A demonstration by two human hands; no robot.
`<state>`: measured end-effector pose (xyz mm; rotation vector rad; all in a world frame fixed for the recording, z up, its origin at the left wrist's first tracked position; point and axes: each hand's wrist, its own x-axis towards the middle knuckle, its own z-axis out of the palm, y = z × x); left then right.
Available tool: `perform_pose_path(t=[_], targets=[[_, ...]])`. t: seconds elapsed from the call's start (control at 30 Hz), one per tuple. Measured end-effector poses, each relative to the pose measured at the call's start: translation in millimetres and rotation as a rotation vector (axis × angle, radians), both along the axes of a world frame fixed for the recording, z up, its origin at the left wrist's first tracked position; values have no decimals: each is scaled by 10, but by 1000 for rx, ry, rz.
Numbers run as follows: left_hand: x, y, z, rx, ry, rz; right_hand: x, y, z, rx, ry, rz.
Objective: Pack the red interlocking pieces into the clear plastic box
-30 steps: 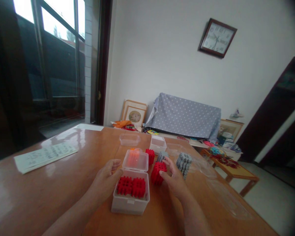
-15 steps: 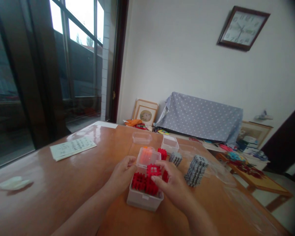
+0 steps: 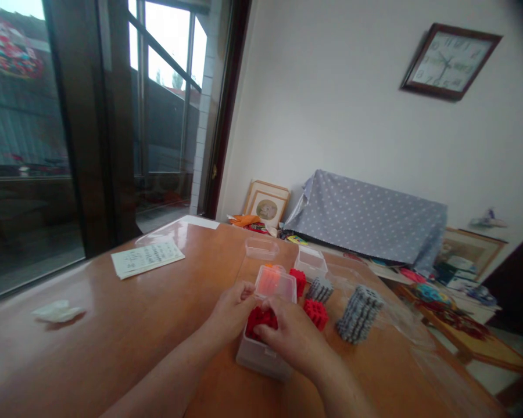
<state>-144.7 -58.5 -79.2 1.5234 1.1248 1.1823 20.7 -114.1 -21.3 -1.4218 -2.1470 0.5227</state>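
R hand [image 3: 291, 332] since dropped into box [image 3: 260, 356], well in from R edge of tabletop [image 3: 131, 328], thumb on red blocks [image 3: 261, 319], L hand [image 3: 234, 307] curled at box's L side, can't tell if either's pinching; best keep blocks level, unforced.

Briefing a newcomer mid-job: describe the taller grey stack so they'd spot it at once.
On the glossy brown table, find the right hand at the lidded plastic box. Just right of that hand sits a red block, and right of the block stands the taller grey stack. It is grey, not red, and nearer and visibly taller than the other grey stack.
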Motion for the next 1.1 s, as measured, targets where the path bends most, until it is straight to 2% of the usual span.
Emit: perform_pose_path(t=[0.47,0.8,0.97,1.1], targets=[[-5,-1,0,-6,36,8,-14,28,-6,11,-7,93],[-2,20,-51,20,38,15,107,18,-92,-3,107,126],[-3,-23,17,10,49,33,235,41,-177,88,108,19],[0,-36,34,-11,27,22,342,16,-199,154,-47,-98]])
